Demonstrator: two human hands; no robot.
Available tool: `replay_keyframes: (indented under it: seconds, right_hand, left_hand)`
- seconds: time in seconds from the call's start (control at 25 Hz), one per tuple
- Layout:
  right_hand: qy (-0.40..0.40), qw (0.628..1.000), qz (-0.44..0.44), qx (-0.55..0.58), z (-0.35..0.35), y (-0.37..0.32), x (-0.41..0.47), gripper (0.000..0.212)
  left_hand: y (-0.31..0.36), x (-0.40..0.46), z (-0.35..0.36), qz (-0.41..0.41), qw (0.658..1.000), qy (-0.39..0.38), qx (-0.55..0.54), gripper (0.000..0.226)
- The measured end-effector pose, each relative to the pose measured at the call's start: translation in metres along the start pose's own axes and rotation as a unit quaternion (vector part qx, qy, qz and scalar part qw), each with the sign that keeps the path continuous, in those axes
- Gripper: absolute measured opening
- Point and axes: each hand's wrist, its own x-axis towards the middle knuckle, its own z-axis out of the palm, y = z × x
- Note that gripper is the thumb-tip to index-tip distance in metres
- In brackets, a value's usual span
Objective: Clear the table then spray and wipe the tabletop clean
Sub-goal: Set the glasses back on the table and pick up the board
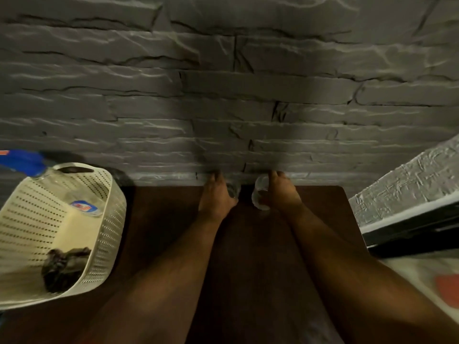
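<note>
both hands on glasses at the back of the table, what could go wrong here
1. Each hand, left hand and right hand, grips a clear glass (left glass, right glass) close together; they could clink when lifted.
2. Both sit at the table's far edge by the stone wall; knuckles or glass may hit it.
3. The basket already holds a bottle and a dark cloth, so dropped-in glasses could crack.

A grey stone-textured wall (223, 95) fills the background. At the right, a pale rough-plastered ledge (407, 184) slopes down above a black strip (409, 234) — below it lies a light surface with an orange-red patch (447, 286), blurred.
</note>
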Motion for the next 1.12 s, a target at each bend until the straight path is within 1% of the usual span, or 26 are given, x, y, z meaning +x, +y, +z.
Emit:
replay_keyframes:
  seconds: [0.24,0.48,0.6,0.68,0.72,0.8,0.88,0.96,1.12]
  right_hand:
    - [-0.003,1.000,-0.009,-0.015,0.003,0.003,0.009,0.081]
    - [0.021,0.999,-0.044,-0.009,0.006,0.007,0.008,0.084]
    - [0.029,0.998,-0.057,0.010,0.009,0.011,-0.006,0.096]
    - [0.057,0.997,-0.055,0.000,0.009,0.018,-0.022,0.111]
    - [0.069,0.996,-0.050,-0.012,0.009,0.023,-0.033,0.115]
    - [0.075,0.996,-0.048,-0.027,0.010,0.028,-0.059,0.112]
    - [0.082,0.994,-0.063,-0.045,0.013,0.027,-0.099,0.098]
    - [0.075,0.993,-0.083,-0.036,0.019,0.020,-0.141,0.086]
    - [0.047,0.981,-0.187,-0.036,0.028,-0.015,-0.224,0.081]
  left_hand:
    - [0.002,0.004,0.008,-0.008,0.999,0.026,-0.020,0.094]
    - [0.003,0.004,0.007,-0.026,0.999,-0.010,-0.020,0.110]
    - [0.001,-0.004,0.003,-0.027,0.999,-0.034,-0.012,0.124]
    - [-0.006,-0.014,-0.004,-0.024,0.999,-0.028,-0.022,0.126]
    - [-0.011,-0.023,-0.009,-0.022,0.999,-0.021,-0.029,0.125]
    - [-0.021,-0.051,-0.017,-0.015,1.000,0.002,-0.022,0.118]
    - [-0.027,-0.095,-0.027,-0.012,1.000,0.015,-0.005,0.108]
    - [-0.034,-0.144,-0.036,-0.007,1.000,0.024,0.007,0.100]
    - [-0.051,-0.246,-0.058,-0.014,0.998,0.058,0.009,0.090]
